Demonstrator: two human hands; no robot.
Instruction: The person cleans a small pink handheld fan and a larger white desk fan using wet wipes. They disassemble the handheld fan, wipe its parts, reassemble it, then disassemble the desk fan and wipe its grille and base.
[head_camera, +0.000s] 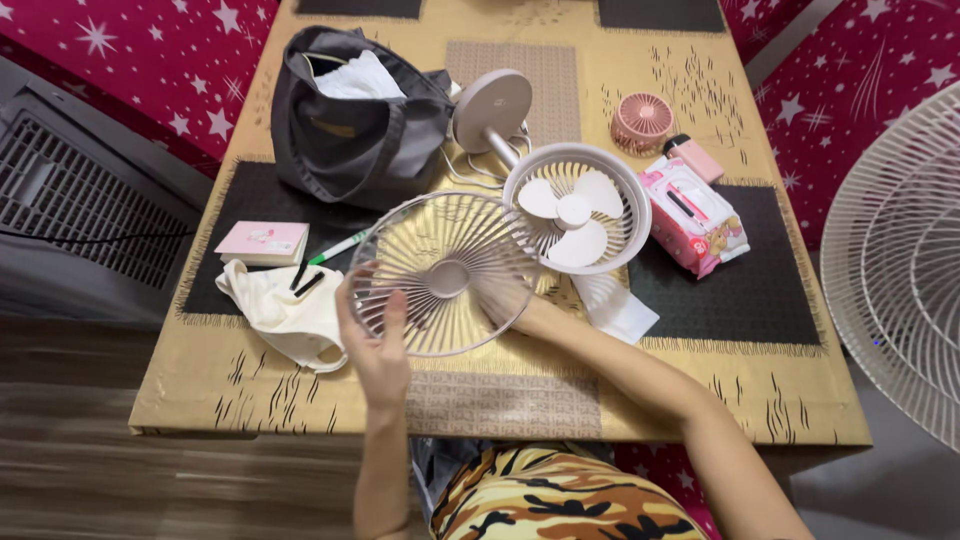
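We see the left hand curled round the near left rim of a round fan grille, fingers spread up along its edge, gripping it. The right hand sits behind the grille's right side, seen through the spokes; its fingers close on that rim as well. Between the two hands the grille is held up off the table, tilted so its flat face looks up toward us; being a disc, it has no long axis, only thin pale spokes running out from a small solid hub.

Just beyond it, touching or nearly so, lies a white desk fan on its back, three blades bare and facing upward, its stem reaching away to a round base. A folded white wipe lies under its near edge.

To the left a grey cloth tote bag stands open with white fabric inside. Nearer are a pink booklet, a green pen and a cream cloth pouch. To the right sit a pink soft pack of wipes and a small round pink fan
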